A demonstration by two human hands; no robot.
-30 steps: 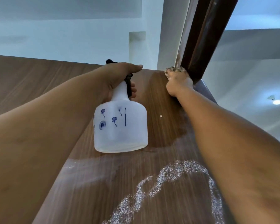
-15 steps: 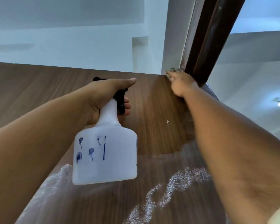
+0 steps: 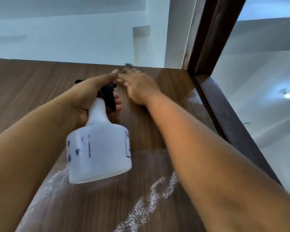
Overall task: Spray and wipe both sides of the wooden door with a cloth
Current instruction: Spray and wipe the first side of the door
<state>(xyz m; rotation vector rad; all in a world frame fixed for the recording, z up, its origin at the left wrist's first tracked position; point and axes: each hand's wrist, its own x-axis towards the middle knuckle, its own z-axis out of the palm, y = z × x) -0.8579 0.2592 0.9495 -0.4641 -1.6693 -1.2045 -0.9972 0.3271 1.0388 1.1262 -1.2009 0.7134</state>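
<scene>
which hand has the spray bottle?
The left hand: it grips the neck of the white spray bottle. The right hand wipes near the top of the door, holding no bottle.

left hand [image 3: 89,96] grips spray bottle [image 3: 99,151]; right hand [image 3: 139,87] presses cloth [image 3: 129,70], blurred, near wooden door [image 3: 32,84] top.

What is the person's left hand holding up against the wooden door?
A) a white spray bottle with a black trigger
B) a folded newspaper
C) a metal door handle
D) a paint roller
A: the left hand grips the neck of a white spray bottle with a black trigger, held in front of the wooden door, while the right hand reaches toward the door's top edge.
</scene>
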